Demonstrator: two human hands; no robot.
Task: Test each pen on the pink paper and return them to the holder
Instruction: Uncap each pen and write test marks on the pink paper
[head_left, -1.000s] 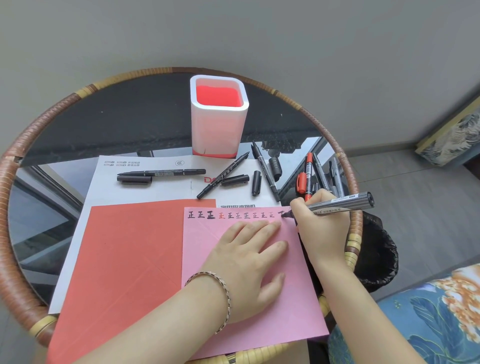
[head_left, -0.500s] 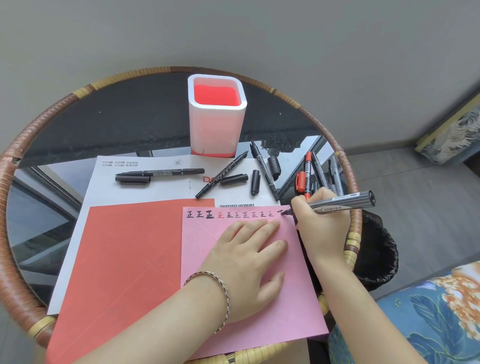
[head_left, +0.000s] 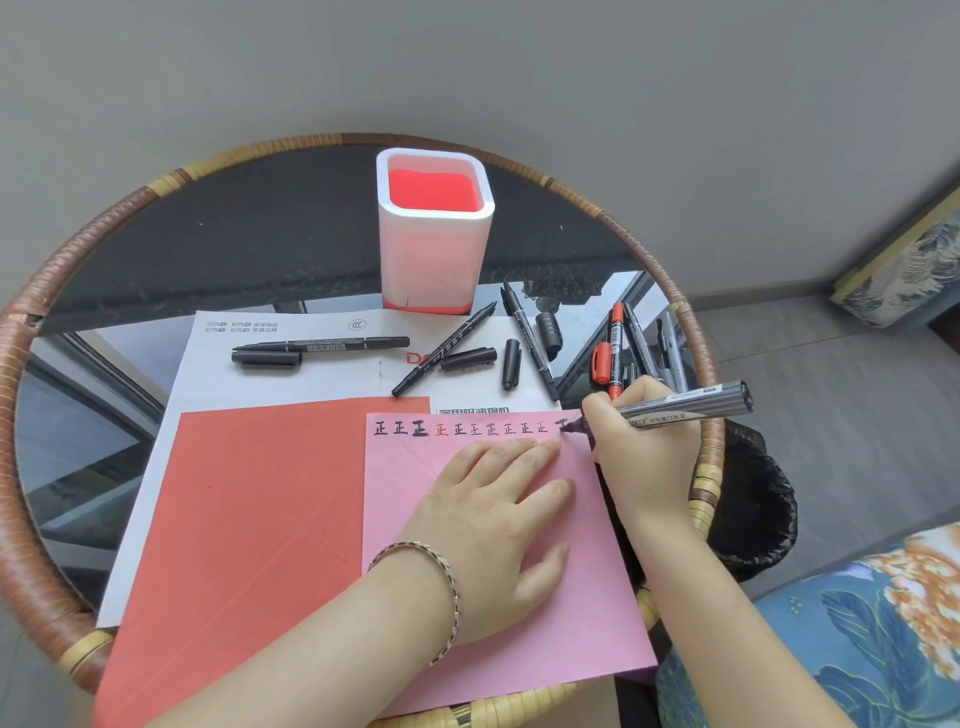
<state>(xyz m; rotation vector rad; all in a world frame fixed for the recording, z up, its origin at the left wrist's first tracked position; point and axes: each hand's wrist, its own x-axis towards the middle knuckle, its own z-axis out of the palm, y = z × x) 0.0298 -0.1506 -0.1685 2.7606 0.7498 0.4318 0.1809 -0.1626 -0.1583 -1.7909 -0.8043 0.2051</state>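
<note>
Now the newest mark at the top right corner of the pink paper (head_left: 571, 623) is looking bigger than a second ago. The right hand (head_left: 644, 457) is still pinching the grey marker (head_left: 685, 402) in its grip, tip touching the sheet just beside its right edge. The left hand (head_left: 493, 525) is staying spread flat, pressing the paper. The holder (head_left: 435, 249) is standing well apart at the back of the surface (head_left: 78, 249), with loose pens (head_left: 322, 344) lying between.
</note>
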